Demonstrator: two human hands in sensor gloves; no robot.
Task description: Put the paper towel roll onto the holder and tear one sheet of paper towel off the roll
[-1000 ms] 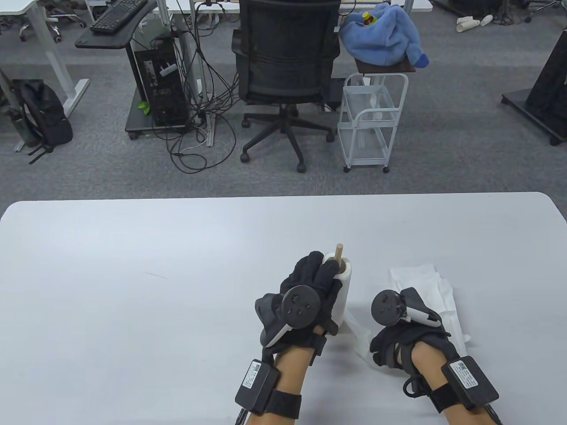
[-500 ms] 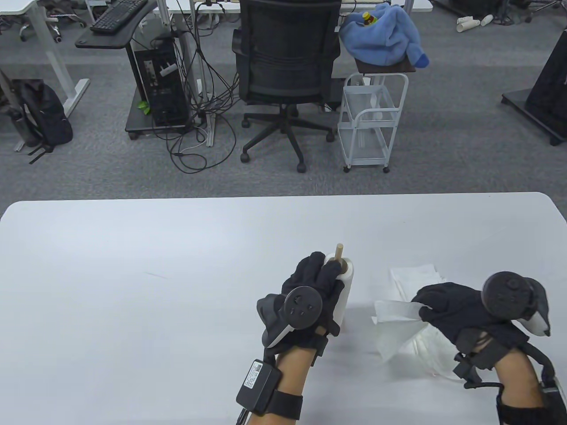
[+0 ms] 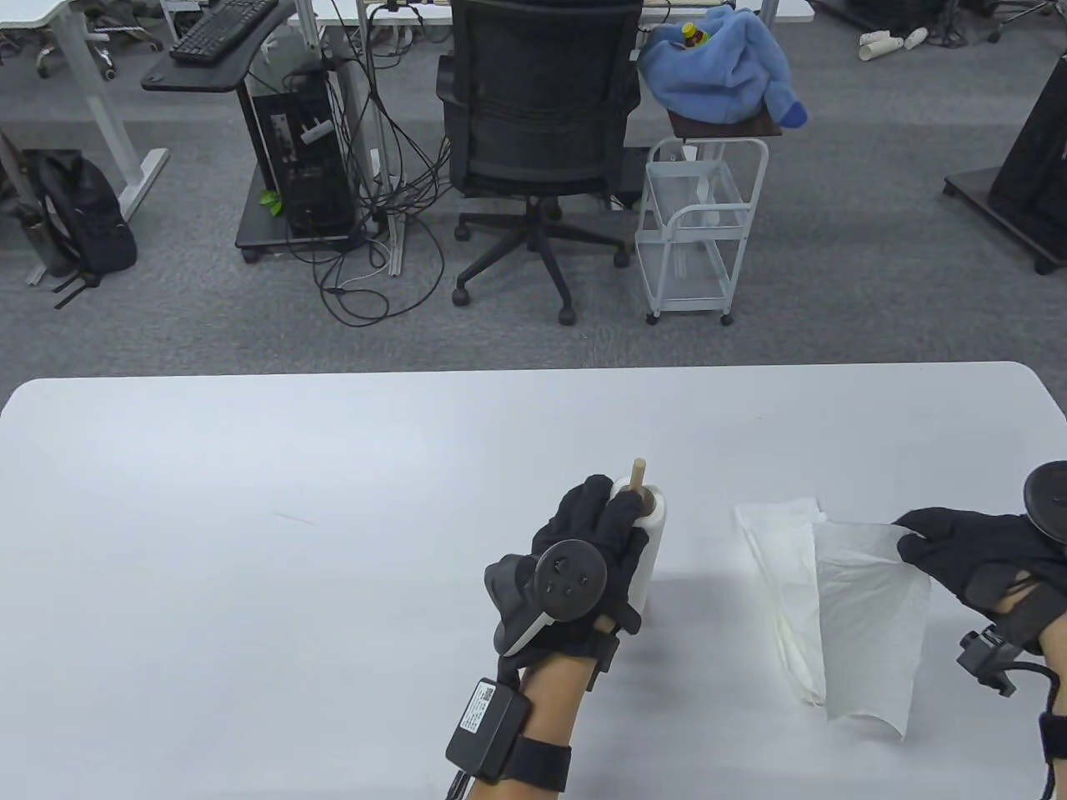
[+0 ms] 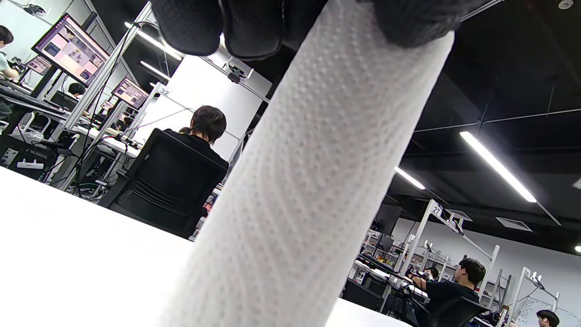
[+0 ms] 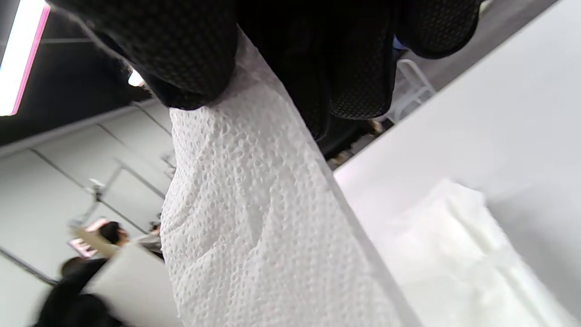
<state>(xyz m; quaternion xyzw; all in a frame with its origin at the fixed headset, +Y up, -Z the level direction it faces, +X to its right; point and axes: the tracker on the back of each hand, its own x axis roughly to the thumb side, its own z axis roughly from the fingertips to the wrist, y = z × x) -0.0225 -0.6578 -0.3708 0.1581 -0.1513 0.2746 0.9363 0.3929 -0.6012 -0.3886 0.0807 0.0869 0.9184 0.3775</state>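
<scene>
The white paper towel roll [image 3: 649, 546] stands upright on the holder, whose wooden rod [image 3: 637, 472] sticks out of its top. My left hand [image 3: 593, 533] grips the roll near its top; in the left wrist view the embossed roll [image 4: 299, 181] fills the middle, with my fingertips [image 4: 254, 27] on it. Off to the right, my right hand [image 3: 959, 546] pinches a corner of a loose torn sheet [image 3: 871, 629] that hangs apart from the roll. Up close in the right wrist view, the same sheet [image 5: 254, 236] drops from my fingers [image 5: 181, 50].
A pile of earlier white sheets [image 3: 783, 575] lies on the white table [image 3: 250, 517] just right of the roll, partly under the hanging sheet. Beyond the table's far edge stand an office chair [image 3: 538, 125] and a white wire cart [image 3: 696, 233].
My right hand has pulled the sheet off the roll and moved it right, from beside the roll to the table's right edge. The left hand stayed on the roll.
</scene>
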